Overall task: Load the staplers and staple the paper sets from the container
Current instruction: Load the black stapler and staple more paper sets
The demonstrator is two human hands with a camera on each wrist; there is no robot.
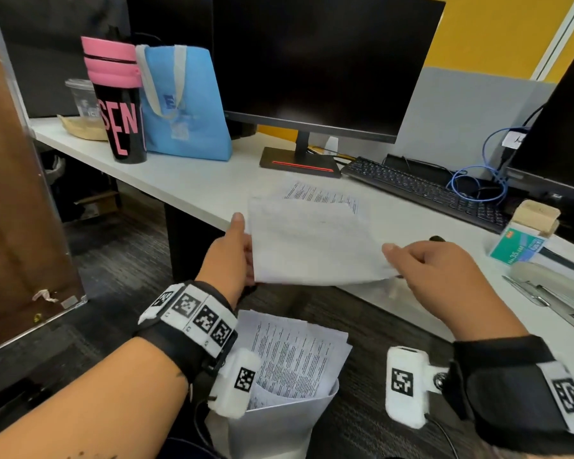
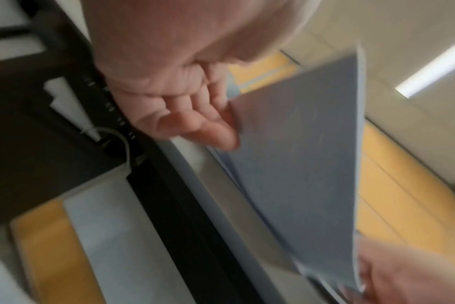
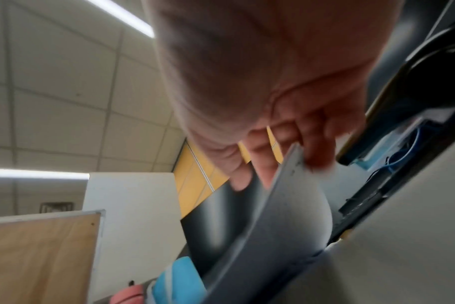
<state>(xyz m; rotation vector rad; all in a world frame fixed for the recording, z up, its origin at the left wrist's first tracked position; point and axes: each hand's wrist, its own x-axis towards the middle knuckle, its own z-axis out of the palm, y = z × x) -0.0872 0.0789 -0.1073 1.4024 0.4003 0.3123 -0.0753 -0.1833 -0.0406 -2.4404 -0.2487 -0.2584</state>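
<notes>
Both hands hold a white paper set [image 1: 312, 246] level over the desk's front edge. My left hand [image 1: 236, 250] grips its left edge, thumb on top; in the left wrist view the fingers [image 2: 208, 131] curl under the sheets [image 2: 299, 154]. My right hand [image 1: 421, 266] pinches the near right corner; the right wrist view shows that hand's fingertips [image 3: 317, 152] on the bent paper [image 3: 281, 205]. A printed sheet [image 1: 325, 193] lies on the desk beyond. A white container [image 1: 279, 422] with more printed sheets [image 1: 295, 356] stands below on the floor. A grey stapler [image 1: 554, 286] lies opened at the right.
A teal staple box [image 1: 517, 248] sits beside the stapler, under a wooden block [image 1: 537, 215]. A keyboard [image 1: 424, 190], monitor [image 1: 312, 61], blue cables [image 1: 478, 180], blue bag [image 1: 186, 104] and pink-and-black tumbler [image 1: 120, 101] line the white desk [image 1: 186, 180].
</notes>
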